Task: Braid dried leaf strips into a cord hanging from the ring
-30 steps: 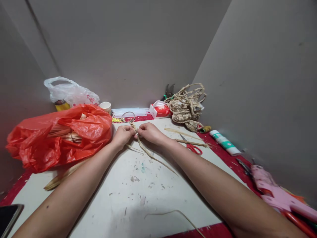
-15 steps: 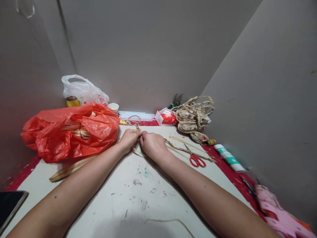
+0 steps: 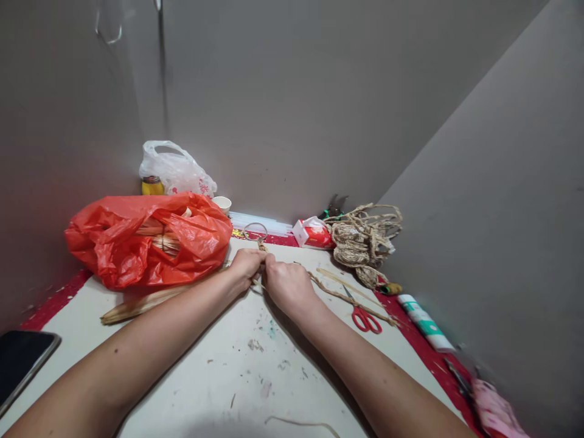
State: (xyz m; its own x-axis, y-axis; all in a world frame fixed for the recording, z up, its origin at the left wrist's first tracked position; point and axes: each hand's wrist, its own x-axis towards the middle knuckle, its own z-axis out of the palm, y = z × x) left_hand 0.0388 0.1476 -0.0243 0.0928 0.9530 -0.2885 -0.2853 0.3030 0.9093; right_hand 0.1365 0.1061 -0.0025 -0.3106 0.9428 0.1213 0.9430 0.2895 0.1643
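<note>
Right of red bag (image 3: 123, 240): left hand (image 3: 246, 266), right hand (image 3: 292, 287) pinching braided cord (image 3: 261, 245); long axis fore-aft, ring (image 3: 267, 232) end pointing away.

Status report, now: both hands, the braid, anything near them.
Left hand and right hand closed together at the braided strand. Ring at its far end. Red bag beside left hand; scissors clear, off to the right.

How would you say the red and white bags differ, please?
The red bag looks larger than the white bag. The red bag shows a pale bundle inside; the white bag raises a handle loop. The red bag lies in front, the white bag behind. Both are crumpled plastic.
</note>
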